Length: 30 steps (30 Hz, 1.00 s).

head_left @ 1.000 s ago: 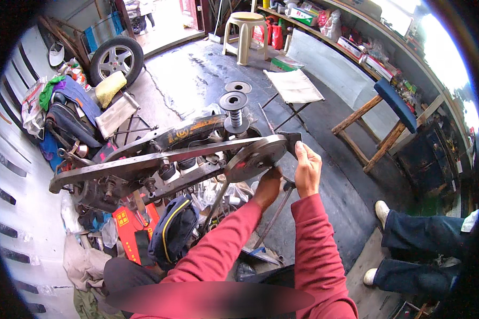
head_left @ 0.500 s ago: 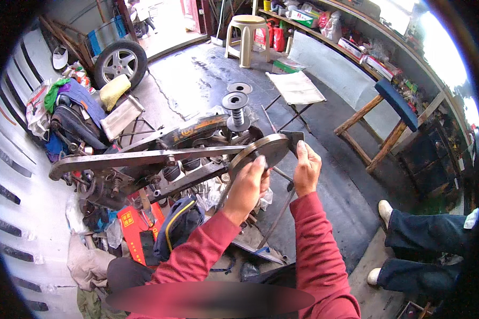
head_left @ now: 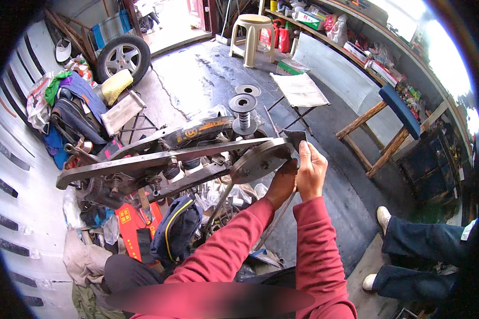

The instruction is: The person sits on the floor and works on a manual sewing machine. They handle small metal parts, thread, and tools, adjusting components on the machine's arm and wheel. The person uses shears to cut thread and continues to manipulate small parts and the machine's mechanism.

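A hand-cranked sewing machine of dark, worn metal stretches across the middle, with a long flat arm (head_left: 159, 160) and a round hand wheel (head_left: 253, 164) at its right end. My left hand (head_left: 281, 185) is closed at the wheel's lower right rim, seemingly round its crank handle; the fingers and handle are mostly hidden. Close beside it, my right hand (head_left: 311, 171) pinches a dark flat piece (head_left: 295, 138) at the machine's right end, thumb upward. What the piece is made of I cannot tell. A metal spool (head_left: 242, 103) stands upright on top of the machine.
Beneath the machine lie a dark blue bag (head_left: 173, 228), a red box (head_left: 130, 226) and loose small parts. Folding stool (head_left: 300, 90), wooden-legged stool (head_left: 399, 111) and plastic stool (head_left: 253, 21) stand beyond. A seated person's legs (head_left: 420, 239) reach in at right; a car wheel (head_left: 123, 61) leans far left.
My left hand has swung from the wheel's face down and right to its lower right rim, and the wheel appears turned. The right hand stays at the dark piece. The whole view has shifted slightly.
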{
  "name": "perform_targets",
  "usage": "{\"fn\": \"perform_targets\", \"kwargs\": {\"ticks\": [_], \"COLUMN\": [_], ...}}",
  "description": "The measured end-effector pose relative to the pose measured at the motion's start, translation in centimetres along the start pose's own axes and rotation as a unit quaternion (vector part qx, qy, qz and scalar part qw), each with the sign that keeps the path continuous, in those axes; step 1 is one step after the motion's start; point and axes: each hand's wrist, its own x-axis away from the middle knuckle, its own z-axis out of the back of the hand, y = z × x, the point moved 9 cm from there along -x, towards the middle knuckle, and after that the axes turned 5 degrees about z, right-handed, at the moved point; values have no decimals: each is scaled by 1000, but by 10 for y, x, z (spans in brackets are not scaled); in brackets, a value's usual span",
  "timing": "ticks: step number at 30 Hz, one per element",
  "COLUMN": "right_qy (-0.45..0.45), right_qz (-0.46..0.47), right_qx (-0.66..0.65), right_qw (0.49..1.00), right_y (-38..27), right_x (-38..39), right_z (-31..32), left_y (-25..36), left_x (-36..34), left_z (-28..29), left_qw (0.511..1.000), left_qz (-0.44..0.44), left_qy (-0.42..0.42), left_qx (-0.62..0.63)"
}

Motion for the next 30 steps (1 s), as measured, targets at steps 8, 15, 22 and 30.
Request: {"fn": "perform_targets", "kwargs": {"ticks": [8, 15, 22, 30], "right_qy": [3, -9, -38, -61], "right_qz": [13, 94, 196, -42], "right_qx": [24, 76, 143, -250], "right_qw": [1000, 993, 969, 965], "right_y": [-6, -42, -69, -71], "right_x": [6, 9, 14, 39], "right_z": [3, -8, -17, -4], "left_y": [-81, -29, 42, 51], "left_x": [71, 110, 110, 127], "left_z": [77, 108, 107, 97], "left_qw": [962, 971, 984, 981], "left_qz": [207, 196, 34, 124], "left_qy": [42, 70, 138, 18], "left_qx": [175, 120, 108, 145]}}
